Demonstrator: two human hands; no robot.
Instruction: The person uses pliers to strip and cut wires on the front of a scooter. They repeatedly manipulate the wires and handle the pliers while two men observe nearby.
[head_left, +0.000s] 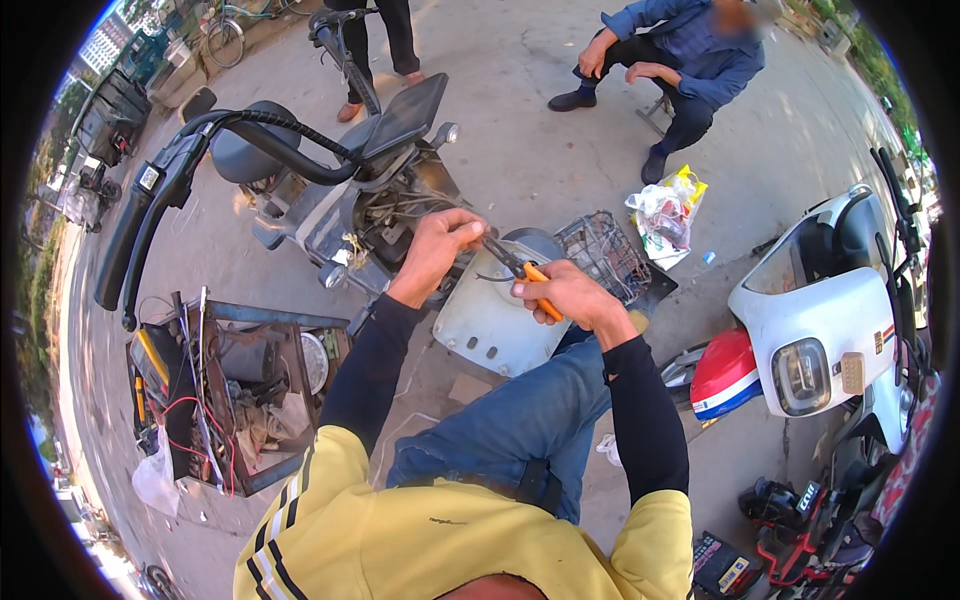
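Orange-handled pliers (pixel 537 276) are gripped in my right hand (pixel 580 297), fingers closed around the handles. Their dark jaws point up and left toward my left hand (pixel 440 252). That hand is closed in a pinch by the jaw tips; what it pinches is too small to make out. A short dark wire (pixel 492 279) shows beside the jaws. Below both hands is a pale scooter panel (pixel 480 325) with several slots. Just beyond my left hand stands an electric scooter (pixel 350 215), its front opened and wires (pixel 415 200) exposed.
A metal-framed tool crate (pixel 270 475) with tools and rags stands at left. A wire basket (pixel 603 255) and plastic bags (pixel 662 218) lie ahead right. A white scooter (pixel 825 320) stands at right. One person (pixel 690 55) sits ahead; another person's legs (pixel 395 40) are beyond the handlebar.
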